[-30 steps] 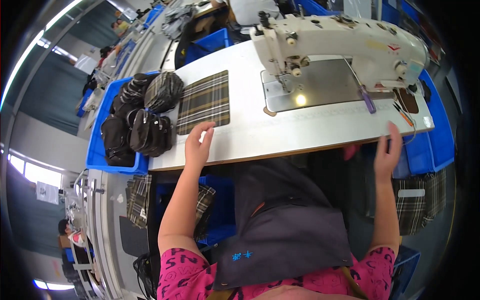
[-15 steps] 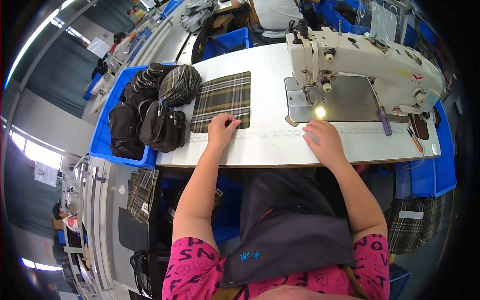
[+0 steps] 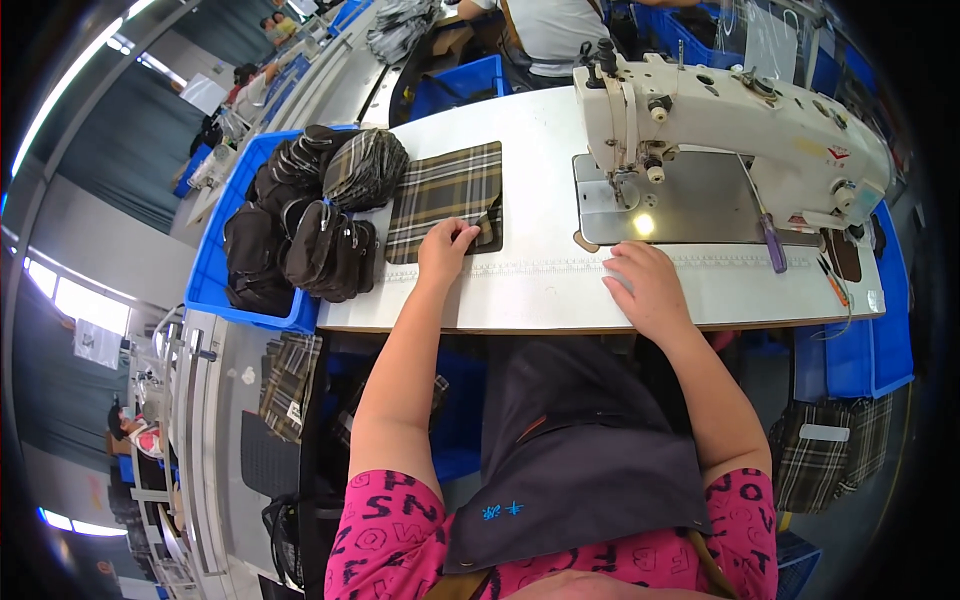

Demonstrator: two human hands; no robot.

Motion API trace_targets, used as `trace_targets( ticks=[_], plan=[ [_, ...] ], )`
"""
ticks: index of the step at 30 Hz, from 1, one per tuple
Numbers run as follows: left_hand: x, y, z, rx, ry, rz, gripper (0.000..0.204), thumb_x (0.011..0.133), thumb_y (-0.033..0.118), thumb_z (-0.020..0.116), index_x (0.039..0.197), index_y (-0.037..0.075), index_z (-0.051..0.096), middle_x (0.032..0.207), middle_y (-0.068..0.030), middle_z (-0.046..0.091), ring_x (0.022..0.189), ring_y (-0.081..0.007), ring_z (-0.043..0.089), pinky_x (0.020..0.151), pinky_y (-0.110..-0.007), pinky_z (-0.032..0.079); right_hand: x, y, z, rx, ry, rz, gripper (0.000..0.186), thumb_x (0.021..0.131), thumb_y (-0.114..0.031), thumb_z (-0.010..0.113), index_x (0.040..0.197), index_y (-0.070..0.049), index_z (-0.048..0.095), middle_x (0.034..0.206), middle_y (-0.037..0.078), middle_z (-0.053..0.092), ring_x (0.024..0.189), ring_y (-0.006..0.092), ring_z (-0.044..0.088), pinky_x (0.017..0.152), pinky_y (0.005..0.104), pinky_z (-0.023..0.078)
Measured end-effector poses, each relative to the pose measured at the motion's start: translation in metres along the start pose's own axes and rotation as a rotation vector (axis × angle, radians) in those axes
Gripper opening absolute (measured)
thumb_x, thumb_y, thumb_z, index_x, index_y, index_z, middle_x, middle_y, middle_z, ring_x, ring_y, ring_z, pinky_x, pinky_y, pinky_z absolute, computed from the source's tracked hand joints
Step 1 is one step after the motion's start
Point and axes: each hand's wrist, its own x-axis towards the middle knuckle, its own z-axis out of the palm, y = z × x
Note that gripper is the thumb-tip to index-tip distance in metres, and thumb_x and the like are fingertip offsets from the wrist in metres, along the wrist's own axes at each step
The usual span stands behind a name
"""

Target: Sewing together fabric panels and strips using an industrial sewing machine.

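Observation:
A dark plaid fabric panel lies on the white table, left of the sewing machine. My left hand pinches its near right corner between thumb and fingers. That corner is lifted and folded up, and dark fabric shows beneath it. My right hand rests on the table in front of the machine's metal plate, fingers spread and holding nothing. A ruler strip runs along the tabletop between the hands.
At the left, a blue bin holds several black zippered pouches and a plaid bundle. A purple-handled screwdriver and orange-handled snips lie at the right. Another blue bin hangs beyond the table's right end.
My left hand has taken hold of the panel's near right corner and raised it, folding it up and inward. My right hand stays almost in place.

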Motion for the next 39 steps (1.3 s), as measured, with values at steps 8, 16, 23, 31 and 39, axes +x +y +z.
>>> trace_targets(
  ticks=[8,16,23,31,39],
  plan=[
    [0.042,-0.032,-0.054,-0.593,0.129,-0.074,0.024,0.105,0.029,0.068,0.098,0.007,0.073,0.084,0.0086,0.062,0.078,-0.0058,0.05,0.072,-0.024,0.041,0.004,-0.003,0.004,0.028,0.009,-0.02,0.021,0.088,-0.018,0.074,0.103,-0.004,0.075,0.119,0.012,0.07,0.118,0.0325,0.062,0.104,0.0454,0.046],
    [0.007,0.114,-0.067,-0.113,0.044,0.157,0.025,0.099,0.027,0.072,0.094,0.003,0.073,0.083,-0.0077,0.071,0.078,-0.0173,0.063,0.071,-0.034,0.05,0.0,0.007,0.002,0.04,0.04,0.012,0.021,0.09,-0.019,0.073,0.104,-0.005,0.075,0.118,0.012,0.071,0.116,0.0319,0.063,0.103,0.0446,0.047],
    [-0.101,0.098,0.051,0.014,-0.104,0.571,0.021,0.09,0.023,0.078,0.086,0.007,0.066,0.132,-0.0136,0.07,0.132,-0.0367,0.059,0.096,-0.049,0.049,0.003,0.006,0.001,0.17,0.096,0.085,0.026,0.093,-0.017,0.071,0.114,-0.004,0.072,0.12,0.014,0.07,0.117,0.0355,0.062,0.102,0.0469,0.049],
    [-0.132,0.098,0.038,-0.115,-0.239,0.521,0.026,0.096,0.029,0.075,0.11,0.01,0.064,0.153,-0.0144,0.056,0.153,-0.0383,0.038,0.116,-0.051,0.037,0.008,0.001,0.006,-0.007,-0.019,-0.035,0.037,0.092,-0.021,0.073,0.124,-0.004,0.07,0.135,0.015,0.066,0.131,0.0373,0.057,0.11,0.0487,0.045],
    [-0.161,0.003,-0.069,-0.095,0.286,0.195,0.026,0.091,0.014,0.077,0.115,0.008,0.069,0.137,-0.0132,0.065,0.129,-0.0338,0.059,0.108,-0.042,0.047,0.002,0.009,0.005,-0.103,-0.145,-0.008,0.041,0.092,-0.024,0.073,0.128,-0.003,0.07,0.146,0.014,0.062,0.143,0.0361,0.049,0.118,0.0478,0.037]
  ],
)
